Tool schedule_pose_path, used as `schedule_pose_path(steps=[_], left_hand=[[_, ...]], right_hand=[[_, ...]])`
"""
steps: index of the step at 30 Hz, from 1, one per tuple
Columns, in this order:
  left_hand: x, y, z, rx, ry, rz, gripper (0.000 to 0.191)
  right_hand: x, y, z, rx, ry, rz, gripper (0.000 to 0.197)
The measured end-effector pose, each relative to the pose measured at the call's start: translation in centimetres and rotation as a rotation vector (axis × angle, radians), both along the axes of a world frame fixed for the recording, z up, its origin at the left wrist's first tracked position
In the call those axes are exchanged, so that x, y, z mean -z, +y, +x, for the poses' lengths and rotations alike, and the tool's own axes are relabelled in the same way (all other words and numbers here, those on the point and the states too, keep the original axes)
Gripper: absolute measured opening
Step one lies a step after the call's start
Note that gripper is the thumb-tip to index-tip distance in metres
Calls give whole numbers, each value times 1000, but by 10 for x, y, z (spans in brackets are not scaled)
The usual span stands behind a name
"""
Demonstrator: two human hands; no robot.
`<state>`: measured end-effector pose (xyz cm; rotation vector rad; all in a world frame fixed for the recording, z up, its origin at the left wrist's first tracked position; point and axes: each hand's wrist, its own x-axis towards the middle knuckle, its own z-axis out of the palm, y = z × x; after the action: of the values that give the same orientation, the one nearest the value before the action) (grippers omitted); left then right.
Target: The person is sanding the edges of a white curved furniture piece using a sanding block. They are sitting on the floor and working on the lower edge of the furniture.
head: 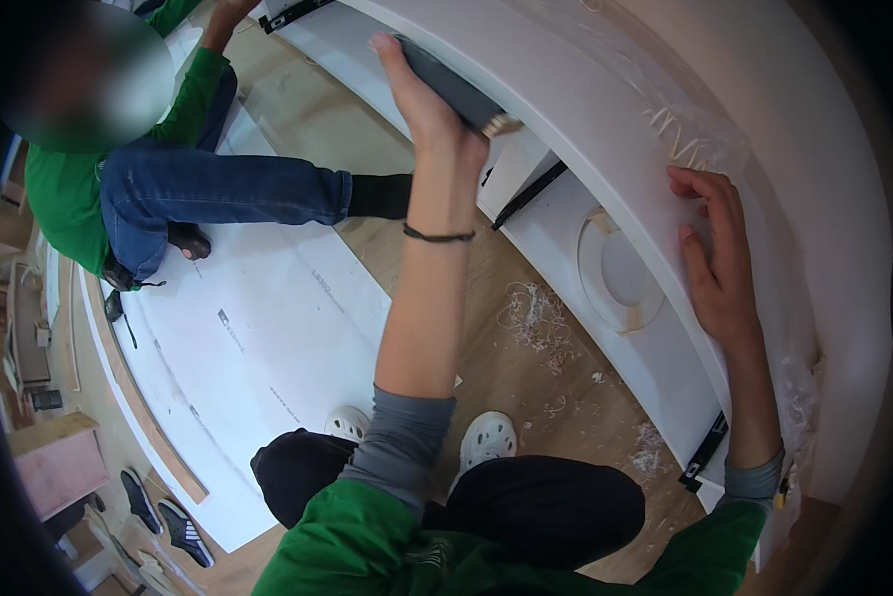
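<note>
My left hand (435, 100) is wrapped around a dark grey block (450, 82) with a tan end, possibly abrasive paper folded over wood. It holds the block against or very close to the front edge of a white cabinet panel (558, 127); exact contact cannot be told. My right hand (718, 261) lies over the panel's top near that edge, fingers loosely bent and holding nothing. Below the edge, the cabinet has black drawer slides (532, 194) and a pale ring (621, 272) with tape pieces on an inner white board.
A co-worker (171, 179) in green sits on a large white printed board (268, 298) to the left, one leg stretched towards my arm. White shavings (536, 316) litter the wood-look floor. Clear plastic film (782, 223) runs behind my right hand. Dark slippers (182, 529) lie lower left.
</note>
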<state>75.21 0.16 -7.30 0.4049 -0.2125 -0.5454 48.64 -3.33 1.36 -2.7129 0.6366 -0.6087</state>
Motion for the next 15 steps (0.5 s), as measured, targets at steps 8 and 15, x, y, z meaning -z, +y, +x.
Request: schedule_pose_path(steps=[8, 15], left_hand=[[8, -9, 55, 38, -20, -94, 62], [-6, 9, 0, 47, 29, -8, 71]], right_hand=[[-1, -2, 7, 8, 10, 3, 50], [1, -2, 5, 23, 19, -11, 51]])
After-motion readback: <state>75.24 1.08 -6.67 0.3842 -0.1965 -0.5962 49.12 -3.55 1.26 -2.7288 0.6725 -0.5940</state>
